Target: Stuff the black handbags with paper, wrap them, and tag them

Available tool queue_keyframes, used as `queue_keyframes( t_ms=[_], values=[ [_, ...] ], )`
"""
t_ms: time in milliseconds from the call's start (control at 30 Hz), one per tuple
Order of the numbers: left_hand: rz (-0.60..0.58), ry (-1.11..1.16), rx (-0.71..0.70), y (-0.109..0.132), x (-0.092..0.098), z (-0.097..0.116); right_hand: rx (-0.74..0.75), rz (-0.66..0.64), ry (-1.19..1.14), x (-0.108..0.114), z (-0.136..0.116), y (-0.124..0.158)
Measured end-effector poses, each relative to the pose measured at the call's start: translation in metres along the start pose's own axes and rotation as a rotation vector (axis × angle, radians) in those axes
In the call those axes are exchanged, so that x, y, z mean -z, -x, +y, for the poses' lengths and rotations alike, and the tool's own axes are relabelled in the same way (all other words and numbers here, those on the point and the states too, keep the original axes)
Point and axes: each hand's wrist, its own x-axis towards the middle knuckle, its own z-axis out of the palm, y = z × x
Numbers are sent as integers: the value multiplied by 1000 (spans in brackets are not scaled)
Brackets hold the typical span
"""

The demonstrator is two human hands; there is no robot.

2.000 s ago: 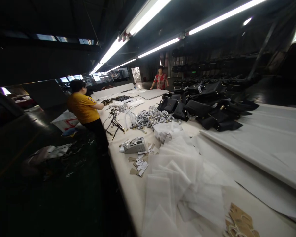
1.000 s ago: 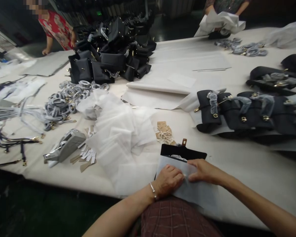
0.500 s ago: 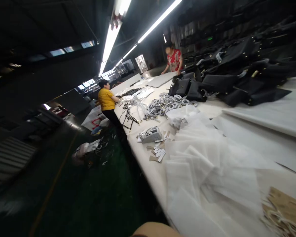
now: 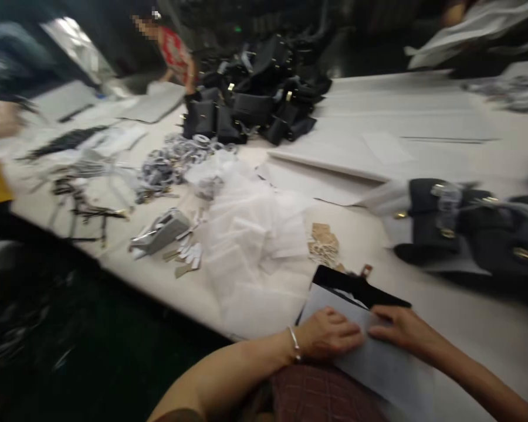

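My left hand point(image 4: 332, 334), with a silver bangle at the wrist, lies over a whitish sheet point(image 4: 378, 372), its fingers together and bent against it. My right hand point(image 4: 396, 328) comes in from the right. Its thumb and fingers close on the same sheet near the upper edge. Just beyond both hands is a black bag point(image 4: 356, 285) with a small brown tab point(image 4: 366, 271), partly covered by the sheet. Whether the sheet goes inside the bag I cannot make out. Beyond the bag is a pile of tan tags with strings point(image 4: 323, 243).
Thin white wrapping sheets point(image 4: 250, 234) spread left of my hands. Further left are a grey tape dispenser point(image 4: 161, 231) and coiled grey straps point(image 4: 171, 164). Black bags point(image 4: 250, 99) are heaped behind; others point(image 4: 462, 228) lie at right. Two co-workers stand at the table's point(image 4: 132, 266) far left.
The view has swung right and down. Both my hands, the sheet and the bag beneath them now show; before, only a bit of skin showed at the bottom edge.
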Motion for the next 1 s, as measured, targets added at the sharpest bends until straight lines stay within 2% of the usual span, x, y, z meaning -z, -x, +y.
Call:
queue_keyframes(
  t_ms=[33,100,167,200,267,367,467,600,833,933,1000],
  values=[
    [63,43,-4,-4,-4,-2,-40,68,50,10,5,25],
    [131,89,-27,-8,-10,-8,-47,299,185,22,-1,58],
    [149,105,-48,-8,-12,-10,-6,528,248,19,-17,75],
    [148,109,-53,-7,-11,-9,19,569,225,12,-26,81],
    [133,109,-41,-6,-8,-6,74,533,113,-13,-38,89],
    [117,93,-4,-6,-6,-2,126,451,-31,-56,-42,94],
    [129,78,9,-7,-6,-3,85,528,-91,-82,-36,90],
    [144,93,46,-10,-6,-11,19,619,-99,-85,-32,81],
    [74,271,402,-26,-1,-28,-107,642,-146,-79,-32,71],
    [93,350,465,-29,0,-30,-122,691,-146,-73,-29,68],
    [127,395,482,-31,-2,-28,-128,655,-160,-67,-27,67]
  ],
)
